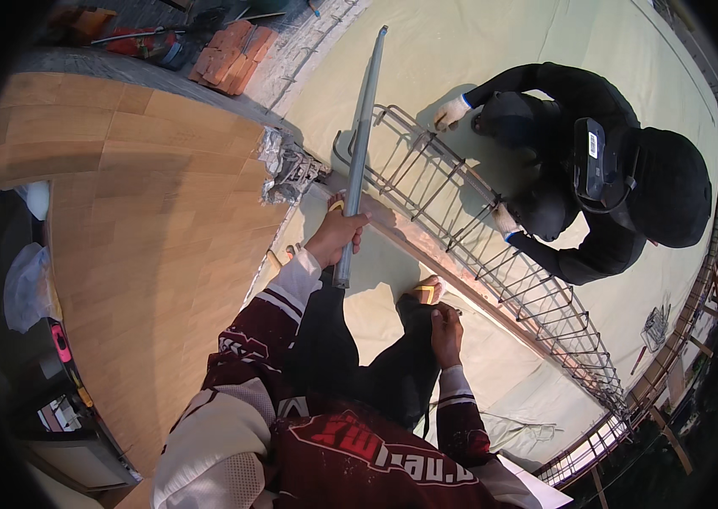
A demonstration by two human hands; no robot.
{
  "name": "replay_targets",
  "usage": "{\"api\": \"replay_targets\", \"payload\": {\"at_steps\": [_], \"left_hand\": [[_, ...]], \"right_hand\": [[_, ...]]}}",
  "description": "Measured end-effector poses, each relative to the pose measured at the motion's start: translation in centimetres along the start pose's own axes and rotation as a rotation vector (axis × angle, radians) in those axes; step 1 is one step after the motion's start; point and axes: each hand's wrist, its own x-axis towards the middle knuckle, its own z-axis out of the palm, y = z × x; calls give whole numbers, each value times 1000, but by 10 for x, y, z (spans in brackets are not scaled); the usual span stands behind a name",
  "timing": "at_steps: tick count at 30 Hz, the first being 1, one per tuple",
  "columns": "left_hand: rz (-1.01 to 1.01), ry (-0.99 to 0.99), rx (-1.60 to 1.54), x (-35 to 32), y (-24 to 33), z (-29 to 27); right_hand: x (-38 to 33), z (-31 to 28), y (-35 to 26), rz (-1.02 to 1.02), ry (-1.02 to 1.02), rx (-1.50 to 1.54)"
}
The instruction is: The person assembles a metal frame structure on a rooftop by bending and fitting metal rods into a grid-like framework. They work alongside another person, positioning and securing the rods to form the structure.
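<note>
My left hand (pixel 338 236) is wrapped round the lower part of a long grey metal pipe (pixel 365 119), which slants up and away from me. Above my right knee, my right hand (pixel 447 336) has its fingers curled together; what they hold, if anything, is too small to make out. In front of me a long rebar cage (pixel 482 233) runs diagonally from the upper middle to the lower right. Across it a person in black (pixel 579 161) crouches, one white-gloved hand (pixel 507 222) at the cage and the other glove (pixel 452 112) near its far end.
A tan tiled wall (pixel 147 220) rises at my left, with broken masonry (pixel 287 167) at its corner. Red bricks (pixel 234 56) are stacked at the upper left. Pale sheeting (pixel 537 34) covers the floor. Tied wires (pixel 656 327) lie at the right, near the scaffold edge (pixel 673 373).
</note>
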Motion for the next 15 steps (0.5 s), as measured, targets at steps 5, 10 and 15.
{"api": "replay_targets", "payload": {"at_steps": [5,10,15], "left_hand": [[-154,-138,-298,-169,-9,1],[-299,24,-25,-317,-29,-57],[-300,145,400,-458,-67,-104]], "right_hand": [[17,4,-97,-92,-227,189],[13,48,-182,-282,-508,271],[19,87,-210,146,-632,478]]}}
